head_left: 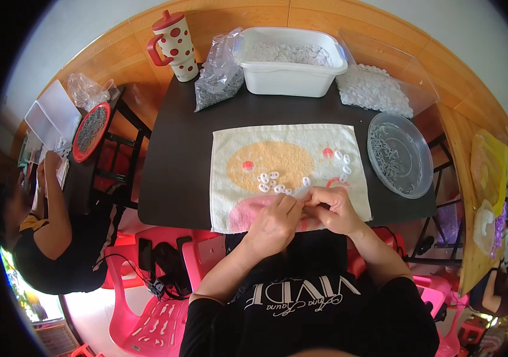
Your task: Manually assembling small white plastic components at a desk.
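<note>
1. My bare left hand [275,227] and right hand [335,212] meet, fingertips bent inward; I can't tell what they grip.
2. Small white oval plastic pieces [265,178] lie just beyond on a cream patterned towel [223,184].

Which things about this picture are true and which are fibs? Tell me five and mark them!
1. The left hand and right hand are close together over the towel. True.
2. All the white pieces on the towel are in one single pile. False: some lie apart, toward the towel's right side.
3. The spotted tumbler has a red lid. True.
4. The round clear tub is to the left of the towel. False: it is to the right.
5. The white bin stands beyond the towel, at the far side of the table. True.
</note>
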A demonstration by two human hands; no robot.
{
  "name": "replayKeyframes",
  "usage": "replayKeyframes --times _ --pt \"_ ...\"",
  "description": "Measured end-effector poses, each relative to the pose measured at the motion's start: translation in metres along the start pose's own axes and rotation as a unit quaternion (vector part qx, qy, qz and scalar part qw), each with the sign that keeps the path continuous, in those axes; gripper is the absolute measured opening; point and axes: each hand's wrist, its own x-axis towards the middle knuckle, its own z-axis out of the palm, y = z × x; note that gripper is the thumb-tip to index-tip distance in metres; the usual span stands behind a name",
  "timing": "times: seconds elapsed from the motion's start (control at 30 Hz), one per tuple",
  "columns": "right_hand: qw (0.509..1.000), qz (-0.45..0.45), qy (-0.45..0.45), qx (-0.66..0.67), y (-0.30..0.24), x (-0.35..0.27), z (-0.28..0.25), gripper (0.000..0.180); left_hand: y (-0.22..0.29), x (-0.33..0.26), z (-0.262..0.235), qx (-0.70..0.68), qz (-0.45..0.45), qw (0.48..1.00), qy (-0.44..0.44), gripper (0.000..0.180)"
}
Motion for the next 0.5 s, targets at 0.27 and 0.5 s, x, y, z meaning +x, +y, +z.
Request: replayKeyframes --times 0.27,0.5 --pt "0.994 -0.062 0.012 -0.084 -0.033 0.003 -0.007 0.016 0.011 -0.003 -0.011 0.005 -0.025 0.994 0.109 0.041" --pt "0.866 -0.136 0.323 -0.357 -0.089 0.091 -0.161 0.006 0.004 -0.018 -0.034 0.08 -0.046 0.983 0.16 0.029"
